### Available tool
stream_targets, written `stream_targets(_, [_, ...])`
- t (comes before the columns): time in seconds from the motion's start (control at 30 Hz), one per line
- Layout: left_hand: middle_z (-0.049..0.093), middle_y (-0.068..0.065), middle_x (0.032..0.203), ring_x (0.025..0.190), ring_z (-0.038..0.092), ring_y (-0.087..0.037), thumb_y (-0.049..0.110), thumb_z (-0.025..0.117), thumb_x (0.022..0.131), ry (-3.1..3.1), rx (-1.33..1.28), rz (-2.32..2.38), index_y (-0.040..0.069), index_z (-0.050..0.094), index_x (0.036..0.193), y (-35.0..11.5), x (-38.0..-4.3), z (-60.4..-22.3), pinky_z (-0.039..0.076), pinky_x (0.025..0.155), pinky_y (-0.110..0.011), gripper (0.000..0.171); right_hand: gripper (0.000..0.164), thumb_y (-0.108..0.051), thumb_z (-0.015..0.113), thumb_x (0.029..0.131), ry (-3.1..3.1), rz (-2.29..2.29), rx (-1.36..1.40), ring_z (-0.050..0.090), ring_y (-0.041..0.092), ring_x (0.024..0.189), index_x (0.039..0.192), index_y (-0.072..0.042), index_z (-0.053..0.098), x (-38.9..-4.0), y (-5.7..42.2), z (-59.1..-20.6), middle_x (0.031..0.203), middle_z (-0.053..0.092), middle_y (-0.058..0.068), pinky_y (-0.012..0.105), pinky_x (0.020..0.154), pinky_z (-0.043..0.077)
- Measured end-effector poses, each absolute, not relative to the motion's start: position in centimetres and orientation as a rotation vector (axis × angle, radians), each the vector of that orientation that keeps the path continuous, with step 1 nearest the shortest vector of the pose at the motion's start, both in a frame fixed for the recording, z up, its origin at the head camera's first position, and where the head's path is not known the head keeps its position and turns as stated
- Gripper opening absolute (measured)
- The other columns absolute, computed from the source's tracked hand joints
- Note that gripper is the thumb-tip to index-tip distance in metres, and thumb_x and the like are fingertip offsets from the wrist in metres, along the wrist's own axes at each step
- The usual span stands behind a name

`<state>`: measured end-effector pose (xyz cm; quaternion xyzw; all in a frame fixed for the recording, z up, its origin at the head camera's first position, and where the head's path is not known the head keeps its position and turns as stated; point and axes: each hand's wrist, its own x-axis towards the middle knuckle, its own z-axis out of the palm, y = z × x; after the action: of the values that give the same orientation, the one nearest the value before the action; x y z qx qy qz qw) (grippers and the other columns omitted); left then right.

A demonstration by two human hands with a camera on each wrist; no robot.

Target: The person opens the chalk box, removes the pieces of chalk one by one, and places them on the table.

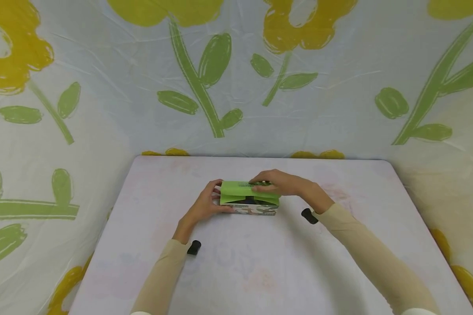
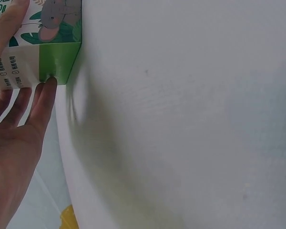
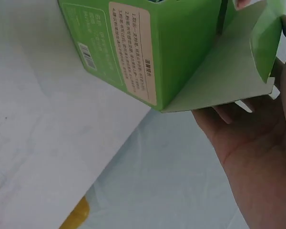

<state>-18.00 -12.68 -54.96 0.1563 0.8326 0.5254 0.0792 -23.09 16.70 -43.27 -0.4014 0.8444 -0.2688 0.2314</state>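
Note:
A small green and white cardboard box (image 1: 256, 210), printed with cartoon animals, sits on the table before me. Its green lid (image 1: 236, 188) is partly raised, with a dark gap along the front. My left hand (image 1: 202, 206) grips the left end, thumb on the front face. In the left wrist view the fingers (image 2: 47, 102) of that hand press the box's side (image 2: 59, 59). From above, my right hand (image 1: 287, 183) holds the lid at its right part. The right wrist view shows the lid's pale inner side (image 3: 219, 81) between thumb and fingers; the box's contents are hidden.
The pale table (image 1: 244, 271) carries the box near its far side. Behind it and at both sides hangs a white cloth (image 1: 134, 87) with yellow flowers and green leaves. Black devices sit by the left wrist (image 1: 194, 247) and right wrist (image 1: 309, 216).

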Motion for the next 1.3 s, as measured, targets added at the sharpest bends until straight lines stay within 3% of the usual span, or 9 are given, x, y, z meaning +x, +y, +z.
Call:
stream_targets(0.1, [0.048, -0.009, 0.141, 0.116, 0.055, -0.028, 0.025, 0.095, 0.074, 2.491, 0.472, 1.577, 0.010, 0.036, 0.153, -12.6, -18.0, -55.0, 0.049, 0.100, -0.045, 0.100, 0.042, -0.031, 0.054, 0.108, 2.355, -0.823, -1.049, 0.057, 0.032, 0.130, 0.138, -0.002, 0.063, -22.9, 17.3, -43.5, 0.138, 0.063, 0.014, 0.052, 0.108, 0.046])
stream_targets(0.27, [0.049, -0.008, 0.140, 0.116, 0.056, -0.027, 0.026, 0.096, 0.073, 2.499, 0.461, 1.576, 0.010, 0.036, 0.153, -12.6, -18.0, -55.1, 0.049, 0.101, -0.044, 0.102, 0.031, -0.012, 0.048, 0.110, 2.433, -0.971, -1.034, 0.060, 0.033, 0.126, 0.134, 0.002, 0.064, -23.0, 18.7, -44.3, 0.133, 0.066, 0.017, 0.052, 0.105, 0.048])
stream_targets(0.5, [0.047, -0.007, 0.142, 0.117, 0.055, -0.026, 0.025, 0.096, 0.073, 2.490, 0.469, 1.584, 0.010, 0.036, 0.153, -12.6, -18.0, -55.1, 0.049, 0.102, -0.044, 0.102, 0.032, 0.013, 0.050, 0.099, 2.441, -1.138, -1.002, 0.062, 0.038, 0.121, 0.128, 0.007, 0.062, -22.9, 20.6, -45.9, 0.128, 0.066, 0.021, 0.056, 0.102, 0.050])
stream_targets(0.63, [0.046, -0.007, 0.143, 0.118, 0.054, -0.026, 0.025, 0.096, 0.073, 2.483, 0.477, 1.595, 0.010, 0.036, 0.154, -12.6, -18.0, -55.1, 0.048, 0.103, -0.045, 0.102, 0.035, 0.019, 0.049, 0.095, 2.472, -1.191, -1.033, 0.063, 0.040, 0.120, 0.124, 0.007, 0.064, -22.6, 21.4, -46.8, 0.125, 0.067, 0.019, 0.056, 0.101, 0.050])
stream_targets(0.9, [0.046, -0.008, 0.144, 0.119, 0.054, -0.027, 0.028, 0.096, 0.072, 2.483, 0.457, 1.577, 0.010, 0.035, 0.154, -12.7, -17.9, -55.2, 0.048, 0.103, -0.044, 0.104, 0.020, 0.005, 0.068, 0.095, 2.473, -1.362, -0.900, 0.062, 0.034, 0.121, 0.114, -0.002, 0.069, -21.8, 22.3, -48.3, 0.120, 0.069, 0.013, 0.047, 0.107, 0.048])
stream_targets(1.07, [0.049, -0.010, 0.140, 0.118, 0.055, -0.028, 0.028, 0.097, 0.072, 2.497, 0.456, 1.572, 0.009, 0.036, 0.154, -12.8, -17.9, -55.2, 0.048, 0.102, -0.046, 0.104, 0.015, 0.004, 0.068, 0.096, 2.461, -1.516, -0.834, 0.065, 0.032, 0.114, 0.110, 0.001, 0.068, -21.6, 22.4, -49.2, 0.114, 0.068, 0.016, 0.034, 0.103, 0.051])
stream_targets(1.2, [0.048, -0.011, 0.140, 0.118, 0.056, -0.028, 0.026, 0.097, 0.072, 2.488, 0.471, 1.585, 0.008, 0.035, 0.154, -12.9, -18.0, -55.3, 0.049, 0.102, -0.045, 0.104, 0.015, 0.006, 0.067, 0.095, 2.497, -1.605, -0.726, 0.066, 0.019, 0.107, 0.110, 0.005, 0.067, -21.6, 22.2, -49.6, 0.111, 0.068, 0.017, 0.020, 0.096, 0.052])
stream_targets(1.3, [0.045, -0.011, 0.144, 0.121, 0.054, -0.027, 0.024, 0.097, 0.071, 2.468, 0.492, 1.592, 0.007, 0.034, 0.155, -13.0, -18.1, -55.4, 0.048, 0.104, -0.043, 0.106, 0.018, 0.007, 0.068, 0.095, 2.510, -1.669, -0.636, 0.066, 0.013, 0.104, 0.112, 0.008, 0.065, -21.6, 22.0, -49.7, 0.108, 0.068, 0.016, 0.018, 0.091, 0.053])
